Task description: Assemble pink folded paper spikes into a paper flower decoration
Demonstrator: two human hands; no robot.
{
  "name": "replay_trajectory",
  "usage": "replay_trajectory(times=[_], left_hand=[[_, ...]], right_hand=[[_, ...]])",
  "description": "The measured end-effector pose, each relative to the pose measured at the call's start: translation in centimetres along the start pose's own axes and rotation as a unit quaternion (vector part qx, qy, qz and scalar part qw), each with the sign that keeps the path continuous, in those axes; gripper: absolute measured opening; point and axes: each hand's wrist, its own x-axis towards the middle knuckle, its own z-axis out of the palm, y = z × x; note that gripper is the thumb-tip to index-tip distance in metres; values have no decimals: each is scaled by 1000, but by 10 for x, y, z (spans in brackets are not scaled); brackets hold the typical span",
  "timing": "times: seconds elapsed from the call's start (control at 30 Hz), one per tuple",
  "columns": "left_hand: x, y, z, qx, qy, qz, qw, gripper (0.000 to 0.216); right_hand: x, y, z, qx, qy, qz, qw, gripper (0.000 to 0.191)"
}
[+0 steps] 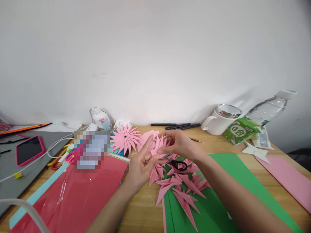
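Both my hands meet over the middle of the table around a folded pink paper piece [157, 144] with pointed tips. My left hand [142, 166] pinches its lower left side, index finger stretched along it. From the right, my right hand [178, 142] grips it between thumb and fingers. Below lie several loose pink folded paper points [186, 194] on green paper [225, 181]. Among them rest scissors with black handles [179, 165], their blades partly hidden. Just left of my hands is a round pink paper star [125, 137] with many points.
Red paper [82, 194] lies at the left, near a phone in a pink case [30, 150]. Black pens [182, 126] lie by the wall. A white mug [220, 119], a green box [240, 131], a leaning bottle [269, 108] and pink sheets [286, 178] occupy the right.
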Motion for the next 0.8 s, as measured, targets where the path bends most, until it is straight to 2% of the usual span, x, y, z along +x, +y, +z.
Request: replay_trajectory(times=[0.27, 0.6, 0.7, 0.8], left_hand=[[1, -6, 0, 3, -9, -12, 1000, 61], [5, -10, -3, 24, -30, 11, 999, 54], [5, -7, -2, -9, -37, -9, 999, 61], [4, -5, 0, -46, -44, -27, 998, 68]], right_hand=[[3, 3, 3, 4, 14, -7, 1000, 46], [0, 0, 7, -17, -1, -6, 1000, 19], [1, 3, 5, 5, -4, -14, 1000, 19], [2, 4, 4, 4, -9, -25, 1000, 30]])
